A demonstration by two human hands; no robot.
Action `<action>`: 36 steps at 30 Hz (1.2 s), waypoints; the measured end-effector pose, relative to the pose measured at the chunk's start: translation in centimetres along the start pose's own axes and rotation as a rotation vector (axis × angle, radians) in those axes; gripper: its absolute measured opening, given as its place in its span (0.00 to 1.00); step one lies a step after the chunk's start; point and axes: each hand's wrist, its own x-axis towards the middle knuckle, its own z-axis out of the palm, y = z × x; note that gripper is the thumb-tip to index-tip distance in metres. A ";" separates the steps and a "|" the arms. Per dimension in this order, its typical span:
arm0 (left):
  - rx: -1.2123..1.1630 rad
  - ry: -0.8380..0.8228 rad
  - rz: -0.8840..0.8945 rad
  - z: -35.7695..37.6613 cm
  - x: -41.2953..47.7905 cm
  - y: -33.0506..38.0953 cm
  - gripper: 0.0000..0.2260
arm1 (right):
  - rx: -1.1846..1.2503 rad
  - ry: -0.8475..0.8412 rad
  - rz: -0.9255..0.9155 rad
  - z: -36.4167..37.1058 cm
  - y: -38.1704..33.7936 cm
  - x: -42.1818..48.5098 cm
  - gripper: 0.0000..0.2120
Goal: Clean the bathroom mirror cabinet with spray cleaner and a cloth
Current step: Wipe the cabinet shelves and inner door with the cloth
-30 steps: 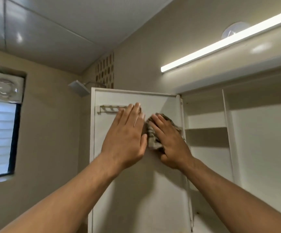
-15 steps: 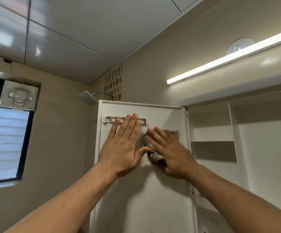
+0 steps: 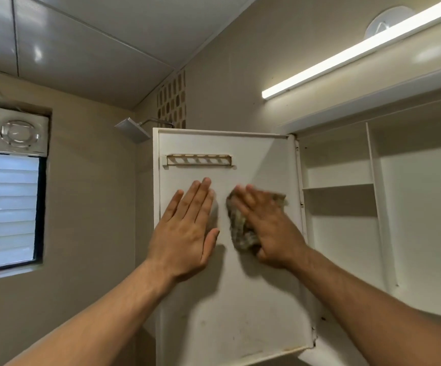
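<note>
The white cabinet door (image 3: 240,299) stands swung open, its inner face toward me, with a small slotted rack (image 3: 199,160) near the top. My left hand (image 3: 186,231) lies flat on the door, fingers spread and holding nothing. To its right, my right hand (image 3: 269,228) presses a crumpled brownish cloth (image 3: 240,228) against the door; the hand is blurred. No spray bottle is in view.
The open cabinet (image 3: 377,207) shows bare white shelves and an upright divider on the right. A lit tube light (image 3: 359,48) runs above it. A shower head (image 3: 132,129) hangs behind the door. A window (image 3: 5,210) and exhaust fan (image 3: 18,133) are on the left wall.
Both hands have slid lower on the door, below the slotted rack. The right hand and cloth have drawn apart from the left hand. The view has tilted up slightly.
</note>
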 end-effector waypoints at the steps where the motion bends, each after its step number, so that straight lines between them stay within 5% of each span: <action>1: -0.027 0.032 -0.027 -0.3 0.1 -0.1 0.33 | 0.053 0.066 0.151 -0.4 -0.1 1.0 0.47; 3: -0.081 0.088 -0.097 -0.9 0.5 -0.1 0.33 | 0.202 0.252 0.534 -0.4 -2.1 3.5 0.43; 5: -0.107 0.138 -0.168 -1.4 0.8 -0.4 0.33 | 0.292 0.361 0.673 0.2 -5.4 5.5 0.41; 9: -0.187 0.150 -0.165 -1.8 0.0 -0.8 0.33 | 0.089 0.111 -0.019 3.2 -10.6 3.4 0.39; 12: -0.209 0.126 -0.118 -1.4 -1.6 -1.2 0.34 | -0.040 0.119 -0.173 2.7 -8.7 3.1 0.38; 16: -0.256 0.125 -0.254 -1.0 -0.7 -2.7 0.35 | 0.165 0.373 0.587 1.3 -9.2 7.2 0.42; 17: -0.265 0.128 -0.260 -1.0 -0.2 -3.0 0.35 | 0.234 0.408 0.600 1.5 -10.4 7.7 0.41; 22: -0.246 0.144 -0.198 -0.9 0.9 -5.1 0.37 | 0.020 0.307 0.105 2.3 -10.5 7.2 0.33; 25: -0.267 0.161 -0.255 -1.3 2.4 -6.0 0.37 | -0.004 0.600 0.312 0.5 -8.1 8.4 0.31; 29: -0.241 0.159 -0.337 -1.7 4.5 -6.7 0.38 | 0.390 0.968 0.786 -2.8 -6.0 12.4 0.29; 31: -0.249 0.185 -0.338 -1.5 4.8 -6.7 0.38 | 0.525 0.825 0.846 -4.5 -5.9 15.3 0.26; 34: -0.372 0.332 -0.272 -1.3 4.3 -6.6 0.37 | 0.236 0.378 0.241 -4.4 -8.4 17.4 0.28; 36: -0.526 0.451 -0.275 -1.1 3.9 -6.4 0.37 | 0.163 0.198 0.001 -4.5 -9.3 17.6 0.30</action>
